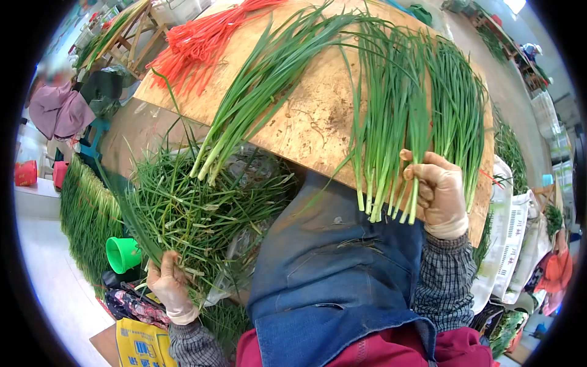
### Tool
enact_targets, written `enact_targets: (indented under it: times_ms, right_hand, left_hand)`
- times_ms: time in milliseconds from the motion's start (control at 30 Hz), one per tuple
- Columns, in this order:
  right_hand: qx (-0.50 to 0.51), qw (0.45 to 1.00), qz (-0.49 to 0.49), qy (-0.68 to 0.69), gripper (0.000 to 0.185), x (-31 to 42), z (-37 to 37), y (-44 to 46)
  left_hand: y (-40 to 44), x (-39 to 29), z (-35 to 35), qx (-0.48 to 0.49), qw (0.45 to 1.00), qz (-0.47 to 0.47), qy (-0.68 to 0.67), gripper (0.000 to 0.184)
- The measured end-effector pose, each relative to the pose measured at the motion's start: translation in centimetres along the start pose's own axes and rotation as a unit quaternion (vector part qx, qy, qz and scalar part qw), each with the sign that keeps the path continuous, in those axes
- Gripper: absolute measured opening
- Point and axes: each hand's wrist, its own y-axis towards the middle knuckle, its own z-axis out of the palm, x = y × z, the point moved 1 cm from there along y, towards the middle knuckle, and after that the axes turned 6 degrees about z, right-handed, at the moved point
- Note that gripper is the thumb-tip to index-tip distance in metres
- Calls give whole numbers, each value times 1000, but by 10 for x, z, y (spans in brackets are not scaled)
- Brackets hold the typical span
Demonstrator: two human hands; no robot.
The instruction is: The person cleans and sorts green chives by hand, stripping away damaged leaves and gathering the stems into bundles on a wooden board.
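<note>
My right hand, in a thin pale glove, pinches a few garlic chives near their light stem ends, over the front edge of the wooden board. Beside it lie several bunches of chives, one under and left of the hand and one to its right. Another bunch slants across the board's left part, stems overhanging the edge. Low on the left, my gloved left hand is closed around long chive leaves that reach up and left, beside a heap of loose chive trimmings.
Red plastic ties lie at the board's far left. A green bucket and a large stack of chives stand to the left. A yellow bag is at lower left, white crates at right. Another person is at far left.
</note>
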Motion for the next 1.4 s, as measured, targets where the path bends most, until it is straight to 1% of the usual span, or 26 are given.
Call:
enact_targets:
  times_ms: [67,100,167,233,300,400,433,467,500,533,567,600,633,700,767,833,900,967,1000,1033,1067,1100,1200,1267,1367,1400]
  right_hand:
    - [-13,999,12,-31,25,-8,-3,6]
    - [-20,997,5,-70,26,-8,-2,5]
    - [-37,988,-8,-148,29,-8,2,1]
    - [-42,987,-25,-154,39,-7,1,-3]
    - [-40,988,-54,-137,43,-5,7,-5]
    - [-73,935,-194,-288,45,-5,22,-5]
    - [-87,906,-245,-333,47,-9,25,-1]
    - [-126,814,-331,-460,53,-8,31,1]
    - [-133,766,-376,-505,62,-14,38,8]
    - [-134,734,-360,-560,66,-16,45,11]
    - [-135,700,-341,-613,70,-18,50,14]
    - [-112,690,-343,-627,72,-26,48,23]
    - [-103,695,-299,-646,70,-27,50,25]
    - [-100,725,-264,-628,67,-27,47,29]
    - [-99,737,-259,-617,65,-28,40,33]
    - [-102,741,-270,-606,62,-29,35,34]
    - [-96,748,-293,-588,60,-29,34,32]
    - [-110,747,-338,-562,54,-25,41,27]
    - [-90,814,-324,-473,49,-24,45,21]
    - [-61,871,-307,-379,44,-21,54,16]
    - [-35,909,-278,-307,31,-18,65,6]
    - [5,924,-247,-293,28,-18,72,-1]
    - [112,961,-108,-229,17,-19,95,-21]
    - [173,969,-37,-171,15,-27,104,-22]
    - [194,971,45,-129,15,-37,115,-21]
    - [199,971,58,-118,15,-42,118,-20]
  left_hand:
    - [12,39,-25,53,961,-93,257,19]
    - [7,45,-23,111,856,8,505,27]
    - [-5,44,4,86,807,179,557,32]
    - [-17,-2,52,123,938,224,233,40]
    - [-27,-40,101,190,918,298,179,44]
    - [-26,-68,166,284,842,393,237,32]
    - [-25,-73,183,311,828,393,252,30]
    - [-23,-67,196,346,865,331,151,26]
    - [-22,-64,205,377,886,264,49,23]
    - [-25,-68,205,407,905,120,-37,18]
    - [-23,-64,202,381,900,191,-87,13]
    - [-21,-69,189,365,910,180,-76,12]
    - [-17,-78,171,348,920,167,-65,12]
    - [-4,-79,128,307,918,250,-18,11]
    - [-1,-97,80,255,966,23,-36,10]
    - [12,-80,25,213,976,37,-19,11]
    - [29,-49,-31,241,970,35,6,12]
    - [40,-11,-63,200,961,-4,190,11]
    - [42,-9,-63,165,831,204,491,9]
    - [39,-1,-54,101,793,252,545,12]
    - [36,-8,-33,95,889,265,360,14]
    - [30,-25,-3,108,921,287,242,12]
    - [32,-39,68,91,838,501,193,16]
    - [22,-60,104,31,795,524,303,21]
    - [44,-58,138,1,744,455,490,21]
    - [52,-55,139,-21,713,498,493,16]
